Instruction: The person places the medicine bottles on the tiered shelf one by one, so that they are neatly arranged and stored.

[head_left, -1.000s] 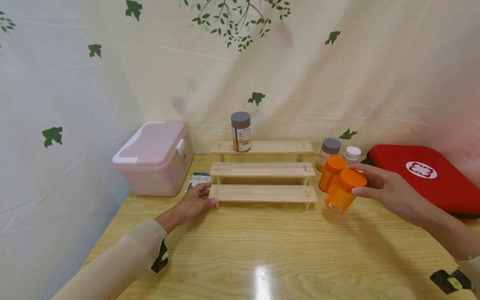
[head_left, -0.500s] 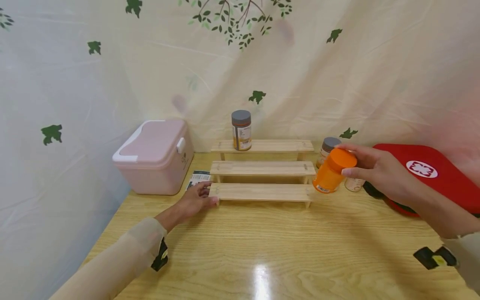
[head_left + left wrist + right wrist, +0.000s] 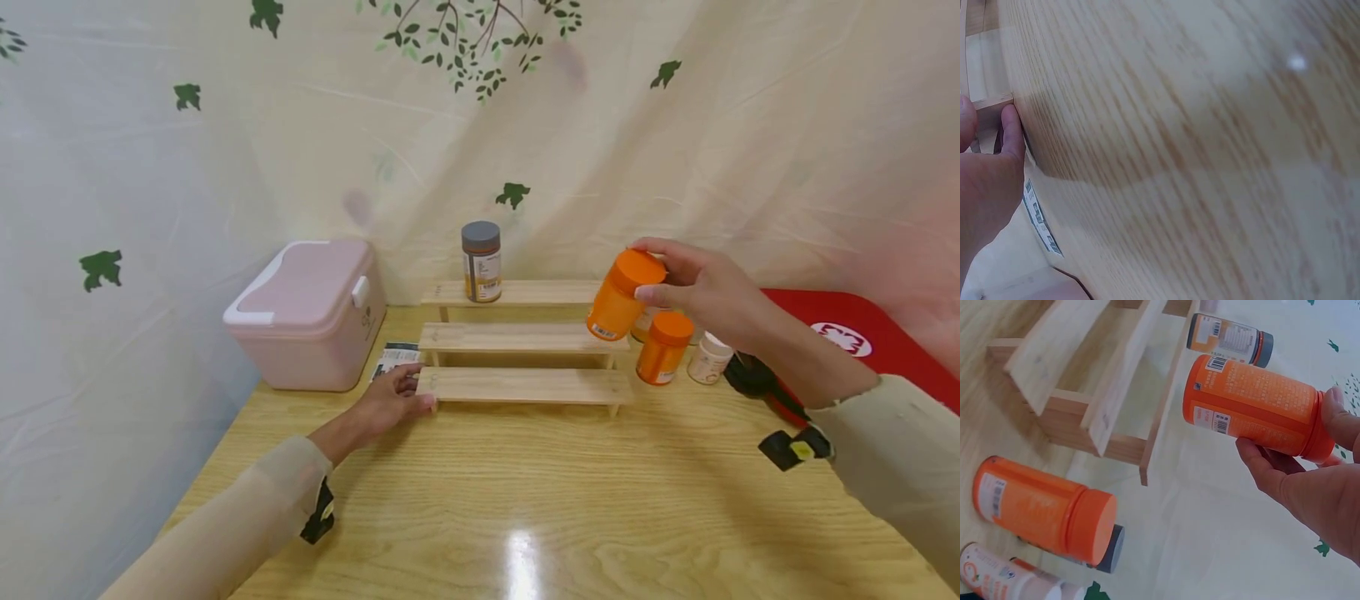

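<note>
My right hand (image 3: 712,287) grips an orange bottle (image 3: 617,304) around its lid, thumb on the near side. The bottle is tilted and held up in front of the right end of a three-step wooden rack (image 3: 525,386). In the right wrist view the barcode label (image 3: 1212,420) shows near its base. At the rack's left end my left hand (image 3: 378,404) holds the lowest step, thumb in front; the left wrist view has the fingers (image 3: 1013,134) against the wooden end piece. A grey-lidded jar (image 3: 482,271) stands upright on the top step, left of its middle.
Right of the rack stand a second orange bottle (image 3: 663,350) and a small white bottle (image 3: 708,360); another grey-lidded jar (image 3: 1110,549) is partly hidden behind. A red first-aid case (image 3: 915,350) lies far right. On the left are a pink box (image 3: 315,325) and a printed card (image 3: 397,357).
My right hand has lifted the orange bottle from beside the other bottles and carried it up and left to the rack. The left hand stays at the rack's end.
</note>
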`<action>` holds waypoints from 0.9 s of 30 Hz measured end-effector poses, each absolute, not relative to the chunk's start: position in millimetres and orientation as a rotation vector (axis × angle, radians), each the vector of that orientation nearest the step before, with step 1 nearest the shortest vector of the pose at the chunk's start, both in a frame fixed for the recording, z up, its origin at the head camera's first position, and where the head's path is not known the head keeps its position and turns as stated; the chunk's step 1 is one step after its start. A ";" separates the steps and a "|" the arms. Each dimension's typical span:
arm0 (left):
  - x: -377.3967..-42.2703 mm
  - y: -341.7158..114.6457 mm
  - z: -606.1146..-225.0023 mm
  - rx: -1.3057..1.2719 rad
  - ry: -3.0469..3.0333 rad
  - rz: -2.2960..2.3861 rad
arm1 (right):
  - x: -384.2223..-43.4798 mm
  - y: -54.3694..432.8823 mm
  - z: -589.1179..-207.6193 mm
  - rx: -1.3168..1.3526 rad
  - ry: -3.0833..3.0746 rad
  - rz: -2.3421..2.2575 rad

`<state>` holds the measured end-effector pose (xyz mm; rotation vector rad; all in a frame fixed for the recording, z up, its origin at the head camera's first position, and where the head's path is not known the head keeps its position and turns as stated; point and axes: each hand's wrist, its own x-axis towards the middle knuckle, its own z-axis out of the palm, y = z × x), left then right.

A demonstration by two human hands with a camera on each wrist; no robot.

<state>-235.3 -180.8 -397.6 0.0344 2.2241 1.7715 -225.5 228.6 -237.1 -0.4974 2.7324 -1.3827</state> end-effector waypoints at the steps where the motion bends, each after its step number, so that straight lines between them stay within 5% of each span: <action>1: -235.3 -181.0 -397.5 0.035 2.228 1.766 | -229.0 225.8 -234.8 -0.494 2.735 -1.380; 27: -231.6 -182.2 -394.3 0.102 2.205 1.786 | -318.8 169.8 -225.6 -0.415 2.526 -1.591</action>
